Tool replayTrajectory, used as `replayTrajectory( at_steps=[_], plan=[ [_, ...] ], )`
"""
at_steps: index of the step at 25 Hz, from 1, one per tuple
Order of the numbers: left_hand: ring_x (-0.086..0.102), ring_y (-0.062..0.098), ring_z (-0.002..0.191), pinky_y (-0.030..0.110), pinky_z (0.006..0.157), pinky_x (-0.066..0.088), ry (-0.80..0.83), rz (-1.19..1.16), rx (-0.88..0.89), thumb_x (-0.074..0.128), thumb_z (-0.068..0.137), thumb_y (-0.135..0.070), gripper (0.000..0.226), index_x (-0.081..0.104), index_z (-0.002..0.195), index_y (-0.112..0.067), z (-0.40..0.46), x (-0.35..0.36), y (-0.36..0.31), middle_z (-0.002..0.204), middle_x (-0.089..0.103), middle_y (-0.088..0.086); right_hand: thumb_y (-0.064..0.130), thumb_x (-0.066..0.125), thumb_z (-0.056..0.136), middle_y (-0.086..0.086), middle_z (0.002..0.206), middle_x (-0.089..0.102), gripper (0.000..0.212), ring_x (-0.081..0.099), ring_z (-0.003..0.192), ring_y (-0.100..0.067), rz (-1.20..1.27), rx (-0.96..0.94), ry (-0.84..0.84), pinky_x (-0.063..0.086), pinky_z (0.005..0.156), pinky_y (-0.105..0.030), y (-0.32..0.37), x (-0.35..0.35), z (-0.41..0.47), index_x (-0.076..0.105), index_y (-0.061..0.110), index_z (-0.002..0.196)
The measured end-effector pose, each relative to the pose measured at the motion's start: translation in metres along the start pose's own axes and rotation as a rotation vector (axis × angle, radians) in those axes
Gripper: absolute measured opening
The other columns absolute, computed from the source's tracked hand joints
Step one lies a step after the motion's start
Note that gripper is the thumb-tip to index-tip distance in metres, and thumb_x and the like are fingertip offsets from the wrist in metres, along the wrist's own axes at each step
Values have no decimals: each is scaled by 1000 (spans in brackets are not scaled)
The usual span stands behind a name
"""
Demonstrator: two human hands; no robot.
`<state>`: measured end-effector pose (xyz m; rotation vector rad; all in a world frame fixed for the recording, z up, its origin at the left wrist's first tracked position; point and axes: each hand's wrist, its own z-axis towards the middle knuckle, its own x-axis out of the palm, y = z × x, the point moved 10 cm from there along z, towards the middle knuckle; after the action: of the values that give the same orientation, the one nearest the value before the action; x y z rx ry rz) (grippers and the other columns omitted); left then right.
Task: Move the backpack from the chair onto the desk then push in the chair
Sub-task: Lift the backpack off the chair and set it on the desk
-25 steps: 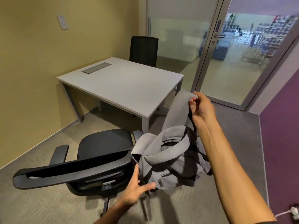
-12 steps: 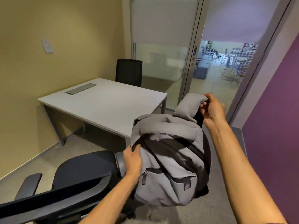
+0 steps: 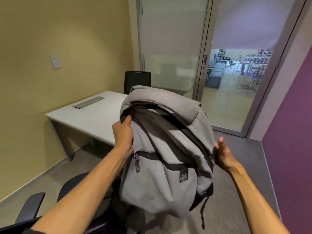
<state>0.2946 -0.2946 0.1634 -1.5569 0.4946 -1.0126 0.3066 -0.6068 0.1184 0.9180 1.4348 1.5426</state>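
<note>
Fingers [image 3: 126, 121] of your left hand [image 3: 123, 134] clamp the bag's [image 3: 162, 149] upper edge; your right hand [image 3: 223, 155] lies open, fingers loosely spread, against its far side. Largest first: desk [image 3: 87, 119], chair [image 3: 70, 188], bag. Transfer step: the bag hangs between both hands, above the chair, short of the desk. Next, carry it forward and set it down.

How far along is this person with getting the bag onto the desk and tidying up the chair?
Done: the grey backpack is off the black office chair and in the air. In hand: the left hand grips its upper edge, while the right hand steadies the other side, fingers spread. Left: it is not yet on the white desk, and the chair stands pulled out, unpushed.
</note>
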Motion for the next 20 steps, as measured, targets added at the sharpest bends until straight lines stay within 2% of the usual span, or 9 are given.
replayTrajectory(
  at_steps=[2, 3, 4, 6, 8, 11, 13, 15, 20],
  plan=[
    [65, 28, 82, 37, 73, 54, -28, -53, -19, 65, 87, -21, 15, 67, 78, -8, 17, -2, -13, 84, 70, 11, 50, 87, 59, 34, 119, 65, 84, 59, 111, 13, -209, -101, 68, 46, 84, -4, -7, 16, 5, 47, 36, 131],
    [66, 29, 84, 39, 75, 55, -18, -79, -35, 66, 86, -22, 16, 68, 82, -7, 25, -2, -18, 89, 71, 13, 44, 91, 61, 39, 120, 61, 80, 56, 113, 16, -354, -173, -16, 44, 84, -2, -12, 14, 10, 49, 44, 129],
    [67, 28, 84, 38, 75, 55, 5, -86, -35, 68, 85, -24, 18, 68, 83, -6, 31, 0, -22, 91, 71, 14, 43, 91, 65, 36, 114, 66, 66, 59, 109, 13, -410, -234, -165, 47, 80, -4, -8, 12, 13, 58, 47, 121],
    [65, 27, 81, 33, 68, 52, 36, -3, 0, 68, 83, -26, 21, 65, 82, -5, 43, 7, -31, 88, 70, 13, 48, 79, 77, 13, 90, 77, 25, 71, 91, -5, -331, -267, -461, 58, 67, -26, -11, 3, 20, 73, 32, 96],
    [64, 27, 81, 33, 68, 48, 43, 177, 66, 68, 83, -33, 27, 64, 79, -7, 55, 8, -47, 86, 69, 12, 56, 71, 83, -1, 72, 75, 42, 67, 69, -8, -229, -253, -602, 53, 53, -31, -19, 6, 30, 72, 14, 78],
    [61, 24, 72, 35, 64, 46, 136, 568, 261, 62, 77, -65, 49, 62, 70, -17, 65, -13, -74, 78, 70, 4, 56, 75, 78, 5, 65, 72, 51, 59, 62, -4, -9, -212, -712, 46, 48, -23, -19, 8, 52, 72, 5, 75],
    [69, 18, 85, 33, 75, 55, 283, 630, 250, 67, 64, -75, 56, 70, 87, -25, 56, -43, -49, 92, 75, -4, 55, 75, 78, 1, 63, 66, 61, 53, 57, -7, 18, -199, -726, 41, 49, -26, -15, 14, 70, 66, -5, 74],
    [71, 8, 92, 29, 80, 58, 336, 589, 195, 83, 54, -65, 52, 74, 94, -33, 39, -71, -8, 97, 77, -11, 51, 77, 78, 4, 63, 67, 52, 53, 54, -2, 31, -199, -713, 42, 46, -23, -9, 24, 83, 71, 0, 72],
    [73, 5, 82, 22, 65, 58, 39, 358, 291, 90, 51, -54, 38, 77, 80, -33, 52, -103, -12, 85, 77, -16, 41, 78, 81, 15, 67, 73, 18, 62, 63, 7, 104, -258, -639, 48, 51, -13, 18, 51, 106, 76, 28, 71]
  ],
)
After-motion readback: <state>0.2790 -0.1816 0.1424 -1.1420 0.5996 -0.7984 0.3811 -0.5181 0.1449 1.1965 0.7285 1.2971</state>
